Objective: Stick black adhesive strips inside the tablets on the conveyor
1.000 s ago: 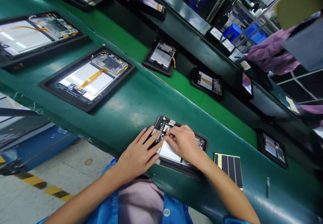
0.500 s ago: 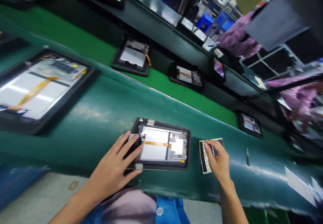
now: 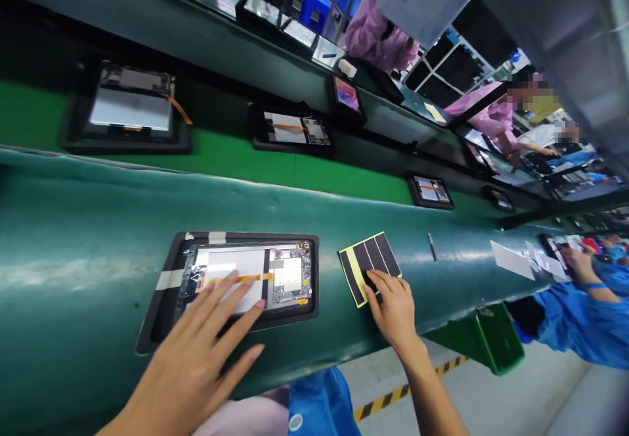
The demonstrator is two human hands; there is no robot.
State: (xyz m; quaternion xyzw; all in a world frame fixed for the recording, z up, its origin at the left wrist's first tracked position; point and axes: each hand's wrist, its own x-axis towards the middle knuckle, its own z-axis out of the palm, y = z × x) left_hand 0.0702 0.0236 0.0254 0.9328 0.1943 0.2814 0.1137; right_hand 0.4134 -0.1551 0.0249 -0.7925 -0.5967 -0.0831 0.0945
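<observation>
1. The opened tablet (image 3: 260, 262) lies in a black tray (image 3: 148, 332) on the green tabletop (image 3: 295, 216), right in front of the person. Pale tape (image 3: 170, 280) crosses the tray's left end.
2. I can make out its white battery (image 3: 216, 262), an orange ribbon (image 3: 268, 277) running across toward the right, and the circuit board (image 3: 287, 275) at that end.
3. The left hand (image 3: 194, 351) is spread wide, palm down, its fingers over the tablet's near left part. It grips nothing that I can see; whether every fingertip presses down, I cannot tell.
4. The right hand (image 3: 396, 305) is at the sheet of black strips (image 3: 388, 252), beside the tray and well apart from it. Thumb and fingertips are set narrowly over the strips near a bare yellow band; I cannot tell whether they pinch one.
5. A slim rod (image 3: 432, 247) lies beyond the sheet, with a white paper (image 3: 511, 259) farther along.
6. Behind runs a bright green strip (image 3: 354, 185), where other opened tablets sit in black trays, one (image 3: 130, 108) at the left, another (image 3: 295, 128) midway, a third (image 3: 430, 190) farther right.
7. At the far right I see a co-worker's blue sleeve (image 3: 580, 321), near a green bin (image 3: 498, 341).
</observation>
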